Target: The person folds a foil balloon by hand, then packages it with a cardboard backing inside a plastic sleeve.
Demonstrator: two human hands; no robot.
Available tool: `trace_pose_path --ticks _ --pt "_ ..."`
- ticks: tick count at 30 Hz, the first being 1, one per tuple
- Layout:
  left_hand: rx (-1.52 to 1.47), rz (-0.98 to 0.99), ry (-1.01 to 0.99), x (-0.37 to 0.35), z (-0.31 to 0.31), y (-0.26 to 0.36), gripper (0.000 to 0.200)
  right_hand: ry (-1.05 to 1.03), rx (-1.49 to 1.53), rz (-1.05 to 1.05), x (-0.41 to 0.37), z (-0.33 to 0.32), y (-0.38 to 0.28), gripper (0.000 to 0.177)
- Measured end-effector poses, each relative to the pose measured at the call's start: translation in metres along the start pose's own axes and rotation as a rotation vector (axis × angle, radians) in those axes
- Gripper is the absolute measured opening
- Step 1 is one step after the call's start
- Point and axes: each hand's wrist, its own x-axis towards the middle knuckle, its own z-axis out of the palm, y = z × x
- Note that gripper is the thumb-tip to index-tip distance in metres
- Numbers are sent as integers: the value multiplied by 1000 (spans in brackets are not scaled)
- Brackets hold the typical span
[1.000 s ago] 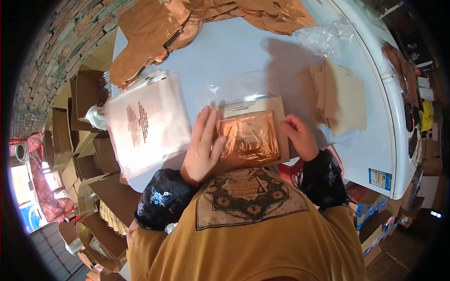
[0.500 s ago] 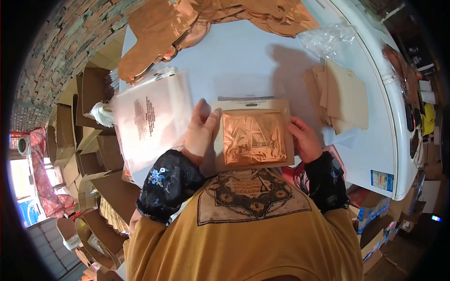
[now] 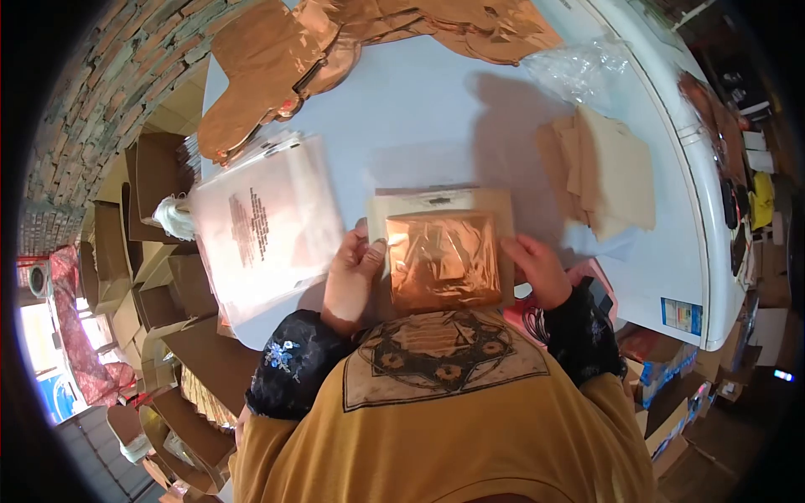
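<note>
A folded copper-coloured foil piece (image 3: 443,261) lies against a tan card (image 3: 506,204), near the table's front edge. My left hand (image 3: 352,272) pinches the card's left edge, its thumb and fingers closed on it. At the right edge, my right hand (image 3: 539,267) grips the same card between thumb and fingers. A clear plastic bag (image 3: 419,166) extends beyond the card's top, faint against the table; how far it covers the card I cannot tell. To the left lies a stack of clear printed bags (image 3: 272,222).
Large copper foil shapes (image 3: 251,63) cover the far side of the white table (image 3: 402,101). Tan cards (image 3: 616,172) are stacked at the right, below crumpled clear plastic (image 3: 579,67). Cardboard boxes (image 3: 205,356) stand at the left, beside a brick wall (image 3: 109,101).
Both hands and the card with the foil have moved slightly toward my body. The left fingers have closed in on the card's edge. The whole view has shifted a little.
</note>
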Motion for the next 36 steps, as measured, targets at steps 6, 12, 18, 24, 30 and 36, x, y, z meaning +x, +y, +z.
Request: trace_pose_path --ticks 6,12,18,24,30,36 --pt "-24 -72 2 10 -1 12 22 26 37 -61 12 0 -26 34" --pt "-35 -124 -8 -2 3 18 29 9 195 68 -4 13 -17 36" --pt "-117 -111 -82 -1 -3 10 34 -58 204 68 -7 7 -1 41" --pt "-132 -78 -62 -3 -2 2 35 -53 215 255 -12 7 -11 36" --pt "-38 -100 -47 -15 -4 9 36 -76 107 83 -13 8 2 39" --pt "-59 -118 -54 -25 -1 9 36 -98 103 89 -22 0 23 40"
